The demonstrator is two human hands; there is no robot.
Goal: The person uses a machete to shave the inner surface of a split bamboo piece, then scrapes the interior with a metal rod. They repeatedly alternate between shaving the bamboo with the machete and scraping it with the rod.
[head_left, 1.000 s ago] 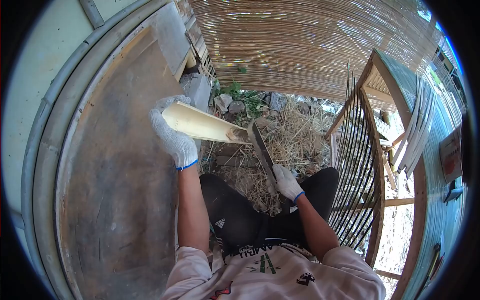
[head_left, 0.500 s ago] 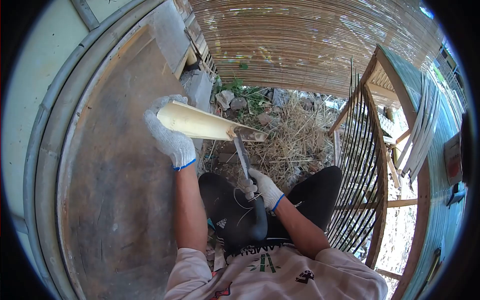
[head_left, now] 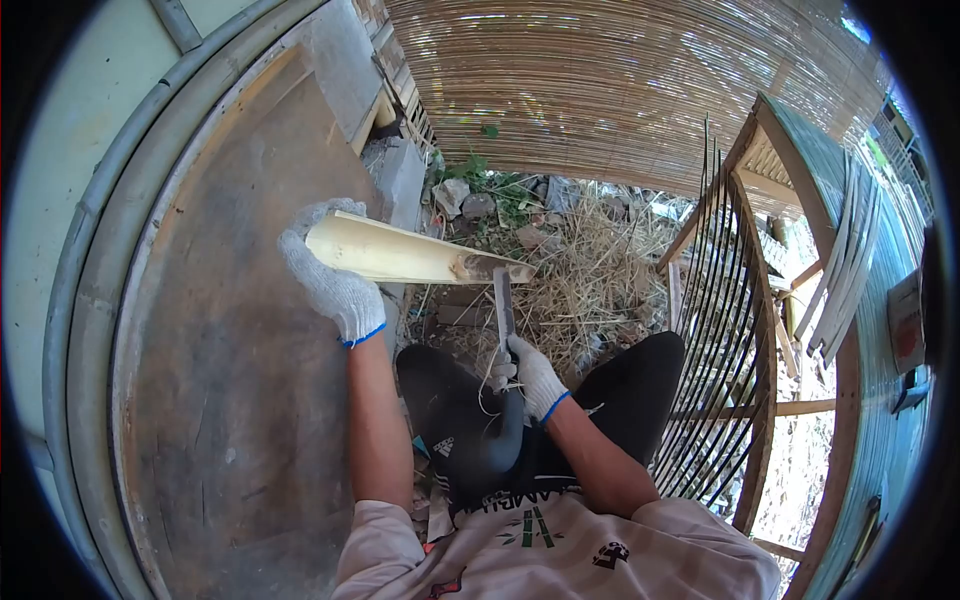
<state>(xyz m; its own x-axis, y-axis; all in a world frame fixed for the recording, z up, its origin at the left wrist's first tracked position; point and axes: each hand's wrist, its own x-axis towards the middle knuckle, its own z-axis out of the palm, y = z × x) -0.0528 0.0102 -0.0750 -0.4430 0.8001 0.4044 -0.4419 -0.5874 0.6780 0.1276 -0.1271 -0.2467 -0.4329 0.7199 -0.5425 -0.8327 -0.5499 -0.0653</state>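
A split length of pale bamboo [head_left: 390, 250] lies across the view, its hollow face up and its right end dark inside. My left hand [head_left: 330, 275], in a white knit glove with a blue cuff, is wrapped round its left end. In my gloved right hand [head_left: 525, 375] is the dark handle of a knife [head_left: 503, 305]. The blade points away from me, and its tip is at the dark right end of the bamboo. The knife's handle runs back past my hand over my lap.
A brown wooden board [head_left: 240, 380] fills the left side. Straw and rubble [head_left: 600, 260] cover the ground ahead. A slatted bamboo frame [head_left: 710, 370] leans at the right, beside a shelf with thin strips [head_left: 850, 260]. A bamboo blind [head_left: 620, 90] hangs behind.
The knife blade has moved right along the bamboo and stands more upright. The curl of shavings beside the blade is gone. My left hand has shifted slightly left with the bamboo.
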